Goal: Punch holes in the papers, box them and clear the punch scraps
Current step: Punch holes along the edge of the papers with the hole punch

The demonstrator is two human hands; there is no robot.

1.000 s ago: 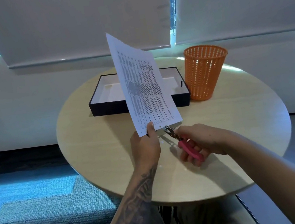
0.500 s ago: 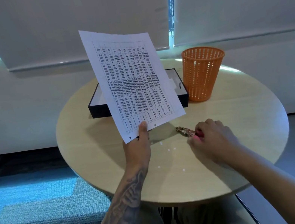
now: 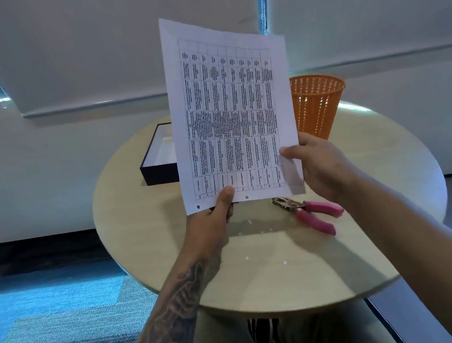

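Note:
A printed sheet of paper (image 3: 231, 116) stands upright in front of me, with two punched holes along its bottom edge. My left hand (image 3: 216, 218) pinches that bottom edge, and my right hand (image 3: 319, 168) grips the lower right side. The pink-handled hole punch (image 3: 309, 212) lies on the round table (image 3: 385, 173), just below my right hand and untouched. Small white punch scraps (image 3: 250, 223) are scattered on the table between my arms. The black box (image 3: 159, 169) with a white inside sits behind the sheet, mostly hidden by it.
An orange mesh waste basket (image 3: 317, 105) stands on the table at the back right, beside the box. The wall and window blinds rise close behind the table. Blue carpet lies to the left below the table edge.
My right hand set the hole punch down on the table and rose to grip the sheet's right side. The sheet has turned to face me and lifted higher.

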